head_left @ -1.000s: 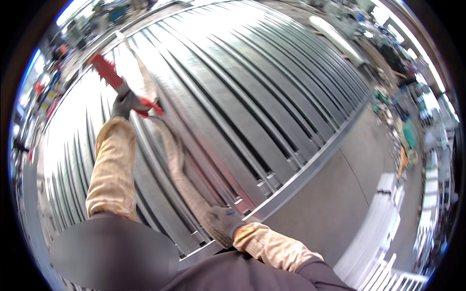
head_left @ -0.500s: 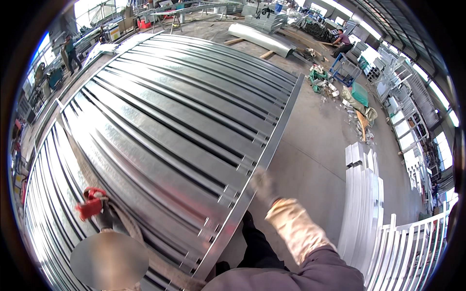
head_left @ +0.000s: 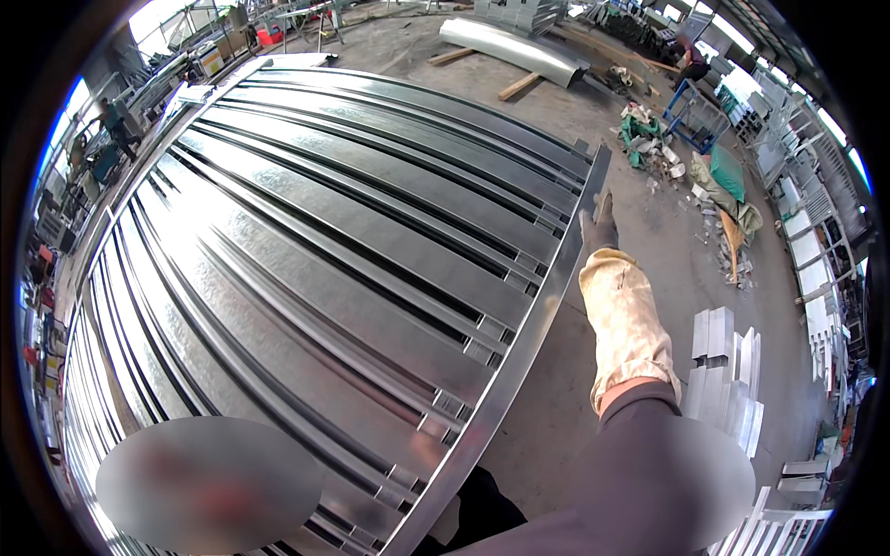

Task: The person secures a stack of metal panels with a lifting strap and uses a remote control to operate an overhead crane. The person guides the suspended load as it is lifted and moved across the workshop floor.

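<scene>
A large ribbed metal panel (head_left: pixel 352 232) with long parallel slats lies in front of me, closed along its right side by a flat edge rail (head_left: pixel 519 357). My right hand (head_left: pixel 601 228), in a dark glove below a beige sleeve cover, reaches forward beside the far part of that rail. Its thumb and fingers are apart and point away from me; nothing shows in them. Whether it touches the rail is hard to tell. At lower left a blurred patch hides my left hand; only a reddish smear shows there.
White metal profiles (head_left: pixel 718 375) are stacked on the floor at right, near a white slatted frame (head_left: pixel 779 530). Farther off are a green sack (head_left: pixel 727 174), scraps, a blue metal frame (head_left: pixel 697 116) and a long silver sheet (head_left: pixel 510 51) on timbers. Two people work in the background.
My right hand has moved forward along the rail toward the panel's far corner. The view has shifted. My left hand, earlier visible with a red object, is now behind the blur.
</scene>
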Demonstrator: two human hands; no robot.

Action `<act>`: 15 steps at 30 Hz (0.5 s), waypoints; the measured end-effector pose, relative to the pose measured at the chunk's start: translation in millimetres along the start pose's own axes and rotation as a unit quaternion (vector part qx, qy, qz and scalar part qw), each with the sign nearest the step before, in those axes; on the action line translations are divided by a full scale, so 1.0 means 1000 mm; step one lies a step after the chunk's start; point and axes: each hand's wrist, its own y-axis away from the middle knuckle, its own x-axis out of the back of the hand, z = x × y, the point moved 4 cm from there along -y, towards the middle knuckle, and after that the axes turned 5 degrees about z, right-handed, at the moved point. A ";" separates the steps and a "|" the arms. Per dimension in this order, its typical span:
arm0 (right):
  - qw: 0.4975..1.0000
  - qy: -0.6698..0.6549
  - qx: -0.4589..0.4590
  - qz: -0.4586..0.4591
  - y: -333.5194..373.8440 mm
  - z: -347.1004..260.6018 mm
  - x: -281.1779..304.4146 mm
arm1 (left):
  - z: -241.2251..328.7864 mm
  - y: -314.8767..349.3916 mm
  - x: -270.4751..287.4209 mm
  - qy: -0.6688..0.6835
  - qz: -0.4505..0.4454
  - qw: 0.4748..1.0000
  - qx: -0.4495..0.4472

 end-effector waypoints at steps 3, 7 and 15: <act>0.998 -0.009 0.058 0.031 -0.049 0.040 -0.023 | 0.026 0.001 -0.004 -0.038 -0.008 0.999 0.029; 0.989 0.124 0.001 -0.076 -0.060 0.077 -0.055 | 0.039 -0.003 -0.005 -0.072 -0.008 0.996 0.061; 0.993 0.048 0.098 -0.039 -0.015 0.052 -0.047 | 0.042 -0.009 -0.018 -0.113 -0.022 0.987 0.109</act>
